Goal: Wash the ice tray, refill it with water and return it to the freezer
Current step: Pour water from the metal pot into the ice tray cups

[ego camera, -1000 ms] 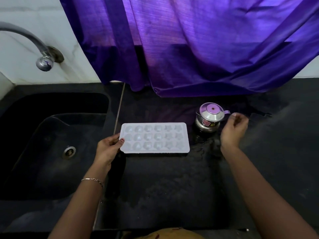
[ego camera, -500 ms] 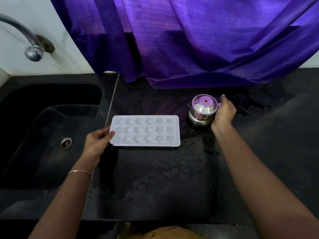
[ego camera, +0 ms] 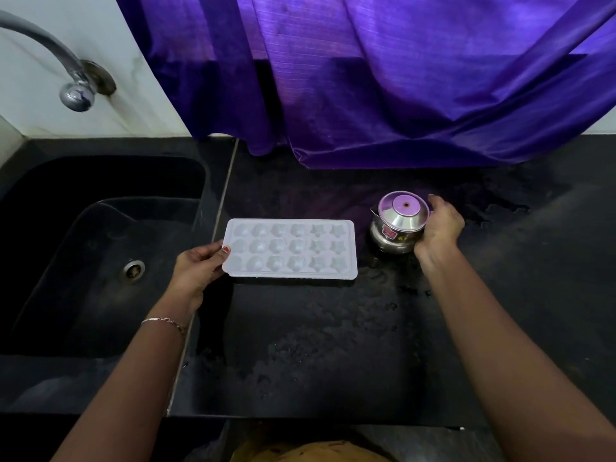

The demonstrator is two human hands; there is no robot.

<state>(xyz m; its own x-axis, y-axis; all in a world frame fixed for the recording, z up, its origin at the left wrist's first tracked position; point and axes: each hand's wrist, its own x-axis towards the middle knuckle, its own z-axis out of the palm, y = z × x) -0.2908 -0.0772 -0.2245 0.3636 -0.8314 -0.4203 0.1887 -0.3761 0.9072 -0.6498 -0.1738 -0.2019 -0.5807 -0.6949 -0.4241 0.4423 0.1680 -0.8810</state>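
A white ice tray (ego camera: pixel 290 250) with star and flower moulds lies flat on the black counter (ego camera: pixel 333 345), just right of the sink. My left hand (ego camera: pixel 200 266) pinches its left edge, thumb on top. To the tray's right stands a small steel pot with a purple lid (ego camera: pixel 400 220). My right hand (ego camera: pixel 438 228) is wrapped round the pot's right side, fingers curled against it. Whether the tray's moulds hold water cannot be made out.
A black sink (ego camera: pixel 100 261) with a metal drain (ego camera: pixel 133 271) fills the left. A chrome tap (ego camera: pixel 71 85) curves from the white wall above it. A purple curtain (ego camera: pixel 383 78) hangs over the counter's back edge. The counter surface looks wet.
My right hand has moved left from open air onto the steel pot and closed around it. My left hand has kept its hold on the tray's left edge.
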